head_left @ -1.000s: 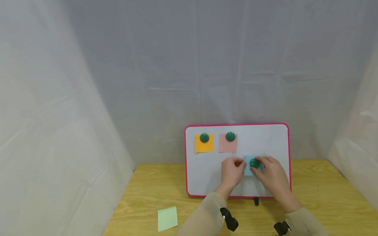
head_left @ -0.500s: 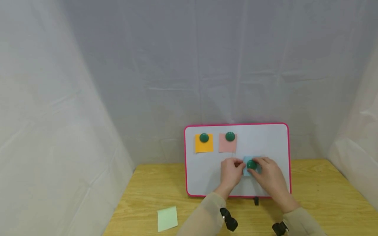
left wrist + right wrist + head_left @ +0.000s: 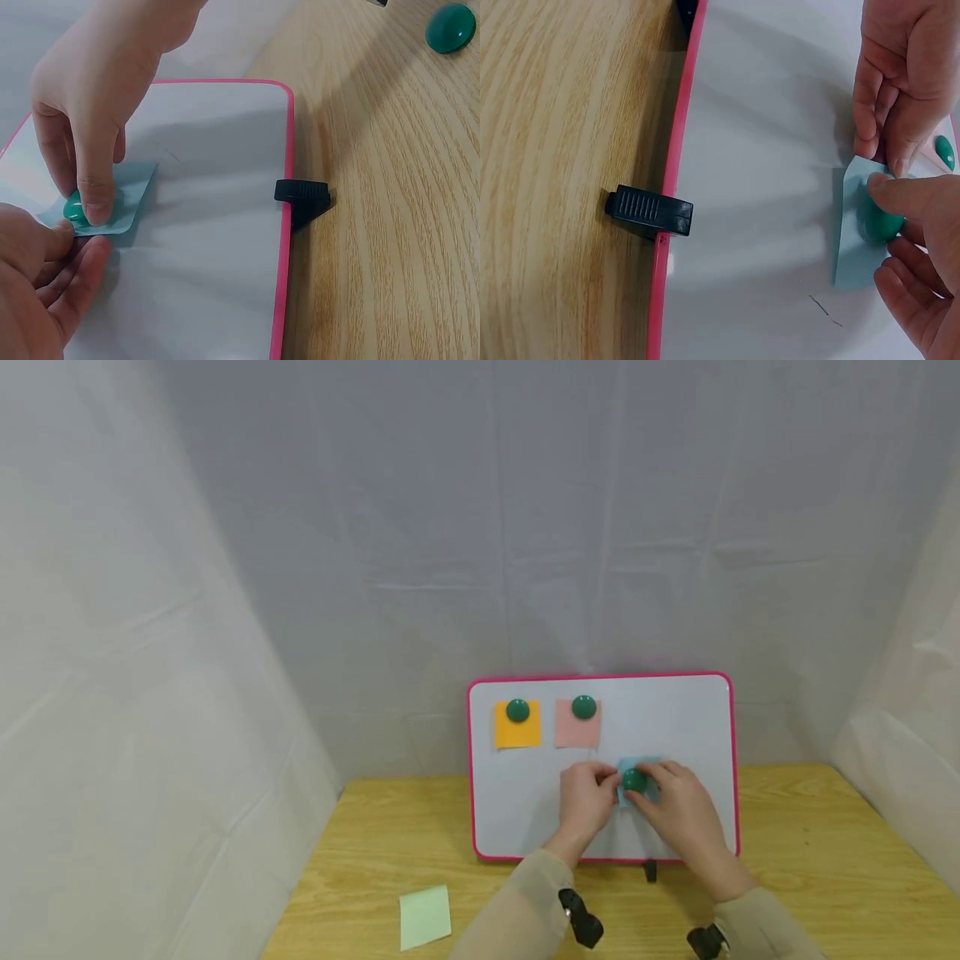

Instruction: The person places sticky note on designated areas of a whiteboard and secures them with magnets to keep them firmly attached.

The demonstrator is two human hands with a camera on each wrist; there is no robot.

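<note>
I see the right hand [image 3: 678, 810] pinching a green magnet [image 3: 633, 780] against a blue note [image 3: 112, 201] on the whiteboard [image 3: 675, 718], low and right of centre. The left hand [image 3: 588, 797] pinches the note's left edge (fingers curled). Orange note [image 3: 517, 727] and pink note [image 3: 577, 727] hang above; a green note [image 3: 424, 916] lies on the table [image 3: 825, 860].

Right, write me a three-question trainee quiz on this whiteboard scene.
1. True or false: the right hand pinches the green magnet on the blue note.
2. How many notes are pinned along the whiteboard's top row?
3. What lies on the table left of the board: A) a green note, B) a marker, C) scissors?

Key: 1 true; 2 two, the orange note and the pink note; 3 A.
</note>
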